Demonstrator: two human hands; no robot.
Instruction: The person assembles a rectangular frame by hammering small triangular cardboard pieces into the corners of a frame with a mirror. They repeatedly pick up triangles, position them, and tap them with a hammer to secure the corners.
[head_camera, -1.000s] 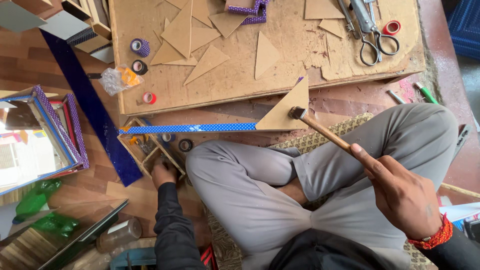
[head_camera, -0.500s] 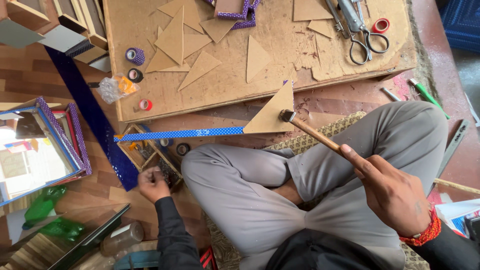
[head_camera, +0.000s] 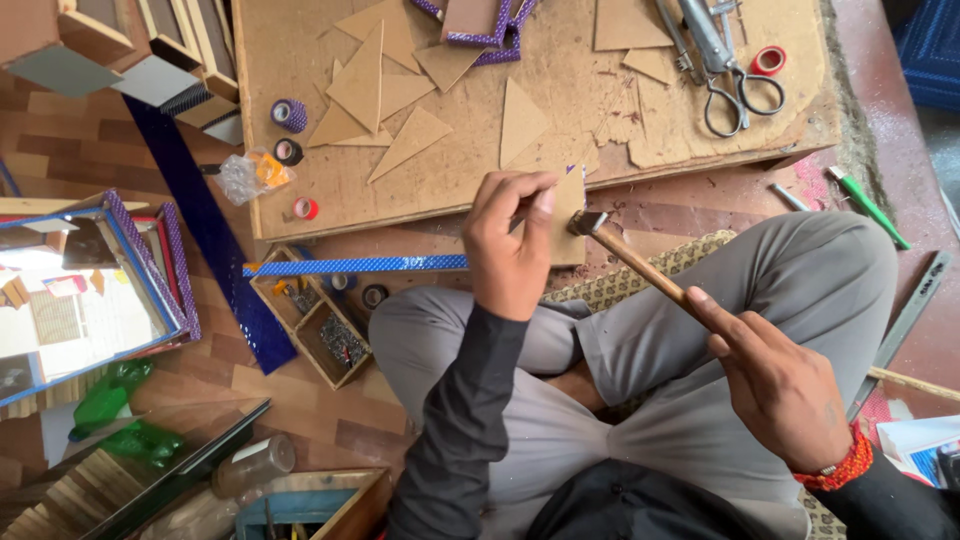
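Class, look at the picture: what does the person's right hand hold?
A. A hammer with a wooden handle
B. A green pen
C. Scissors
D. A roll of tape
A: the right hand grips the wooden handle of a hammer, while the scissors lie on the board.

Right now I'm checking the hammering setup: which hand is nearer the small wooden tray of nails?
Left. The left hand is just right of the nail tray; the right hand, gripping the hammer, sits far right.
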